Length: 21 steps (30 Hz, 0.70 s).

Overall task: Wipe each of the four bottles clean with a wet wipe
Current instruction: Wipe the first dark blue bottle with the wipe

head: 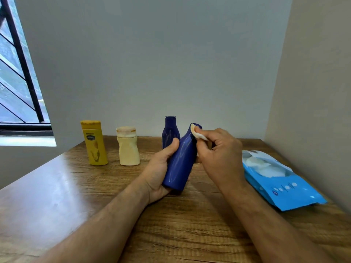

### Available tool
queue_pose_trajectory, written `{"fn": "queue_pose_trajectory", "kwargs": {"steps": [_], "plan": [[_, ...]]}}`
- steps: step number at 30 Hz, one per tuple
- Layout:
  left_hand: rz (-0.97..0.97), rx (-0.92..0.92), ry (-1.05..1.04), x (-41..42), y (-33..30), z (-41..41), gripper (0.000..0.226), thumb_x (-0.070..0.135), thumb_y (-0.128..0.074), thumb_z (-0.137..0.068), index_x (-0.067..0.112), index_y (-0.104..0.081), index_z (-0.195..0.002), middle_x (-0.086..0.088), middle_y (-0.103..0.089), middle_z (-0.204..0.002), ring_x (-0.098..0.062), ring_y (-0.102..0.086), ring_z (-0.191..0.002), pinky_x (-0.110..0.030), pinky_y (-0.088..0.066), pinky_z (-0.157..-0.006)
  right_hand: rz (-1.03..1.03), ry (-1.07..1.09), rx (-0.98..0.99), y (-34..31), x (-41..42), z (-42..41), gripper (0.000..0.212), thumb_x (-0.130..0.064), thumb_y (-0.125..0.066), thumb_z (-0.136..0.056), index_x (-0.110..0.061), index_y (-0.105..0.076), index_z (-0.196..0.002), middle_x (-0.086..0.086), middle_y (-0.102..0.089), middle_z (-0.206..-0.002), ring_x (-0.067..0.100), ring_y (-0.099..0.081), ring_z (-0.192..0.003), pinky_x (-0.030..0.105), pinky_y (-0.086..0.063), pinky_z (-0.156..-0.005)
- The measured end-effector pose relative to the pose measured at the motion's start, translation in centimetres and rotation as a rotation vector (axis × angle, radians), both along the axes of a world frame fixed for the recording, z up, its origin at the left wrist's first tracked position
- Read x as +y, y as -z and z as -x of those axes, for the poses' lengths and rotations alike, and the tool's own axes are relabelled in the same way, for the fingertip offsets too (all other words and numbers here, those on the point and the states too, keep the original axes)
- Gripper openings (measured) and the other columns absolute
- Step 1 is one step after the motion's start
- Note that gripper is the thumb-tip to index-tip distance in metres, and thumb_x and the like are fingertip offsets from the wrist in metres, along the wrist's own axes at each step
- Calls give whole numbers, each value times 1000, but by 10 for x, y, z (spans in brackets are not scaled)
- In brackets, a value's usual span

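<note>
My left hand (160,170) grips a dark blue bottle (180,162) by its lower body and holds it tilted above the wooden table (76,186). My right hand (218,149) pinches a white wet wipe (198,133) against the bottle's neck and cap. A second dark blue bottle (169,130) stands upright just behind the held one. A cream bottle (128,147) and a yellow bottle (94,143) stand upright to the left.
A blue pack of wet wipes (281,185) lies open at the right, close to the side wall. A wall rises right behind the bottles. A barred window (19,82) is at the far left.
</note>
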State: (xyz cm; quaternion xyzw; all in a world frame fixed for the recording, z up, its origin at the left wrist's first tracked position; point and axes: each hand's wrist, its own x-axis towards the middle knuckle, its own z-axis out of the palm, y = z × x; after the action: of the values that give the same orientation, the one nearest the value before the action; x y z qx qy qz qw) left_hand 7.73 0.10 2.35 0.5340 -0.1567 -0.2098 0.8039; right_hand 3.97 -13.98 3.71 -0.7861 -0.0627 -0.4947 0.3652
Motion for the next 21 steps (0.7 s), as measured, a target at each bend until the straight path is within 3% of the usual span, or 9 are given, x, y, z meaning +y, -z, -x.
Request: {"fn": "queue_pose_trajectory", "kwargs": {"steps": [2,4,6,9,13,15,17,21], "plan": [[47,11,-6,1,1,-3,48,51,-55,-95,10,-69,-115,-14,-70,-94,-24,-62,-78,-37,-50,-75,78,-96,54,3,2,0,11,-25,-70,-91,-19,-78,-95,-8,-63,-75,6,-59,-69,11,-46,-59],[132,55,-33,2,1,-8,53,53,-51,-98,8,-68,-121,-17,-71,-101,-27,-66,-89,-44,-50,-94,162,-254,162,6,4,1,9,-24,-73,-88,-19,-79,-90,-10,-66,-74,9,-62,-65,18,-49,-58],[204,92,-79,3,1,-12,57,55,-49,-98,5,-68,-119,-19,-72,-101,-28,-69,-89,-46,-50,-100,265,-367,285,9,8,1,8,-19,-74,-84,-20,-80,-90,-9,-71,-76,10,-66,-67,19,-52,-63],[254,107,-118,2,1,-16,59,56,-50,-97,4,-68,-116,-20,-71,-101,-28,-69,-88,-47,-49,-100,350,-400,366,11,11,0,17,-15,-73,-80,-23,-81,-93,-9,-75,-81,9,-68,-74,15,-52,-73],[167,62,-31,2,2,-12,54,53,-52,-97,9,-69,-122,-18,-70,-106,-29,-66,-93,-44,-49,-98,117,-259,217,8,10,0,14,-26,-74,-87,-24,-79,-100,-10,-70,-82,4,-64,-73,16,-52,-64],[83,22,-7,1,3,-9,51,52,-56,-94,11,-67,-123,-16,-69,-102,-27,-62,-85,-40,-50,-82,-4,-142,130,4,8,-1,18,-26,-71,-89,-24,-77,-106,-10,-65,-83,5,-62,-75,16,-54,-65],[16,7,-20,0,4,-6,48,51,-57,-93,11,-66,-118,-12,-70,-91,-23,-61,-75,-37,-48,-70,-55,-51,82,3,4,-2,20,-25,-69,-91,-21,-75,-110,-10,-62,-85,8,-62,-75,26,-60,-66],[51,19,-23,0,3,-4,50,51,-52,-97,10,-67,-122,-14,-70,-95,-23,-63,-79,-37,-50,-74,93,-107,110,6,4,-1,14,-29,-70,-91,-20,-79,-97,-8,-64,-77,7,-59,-67,19,-51,-61]]}}
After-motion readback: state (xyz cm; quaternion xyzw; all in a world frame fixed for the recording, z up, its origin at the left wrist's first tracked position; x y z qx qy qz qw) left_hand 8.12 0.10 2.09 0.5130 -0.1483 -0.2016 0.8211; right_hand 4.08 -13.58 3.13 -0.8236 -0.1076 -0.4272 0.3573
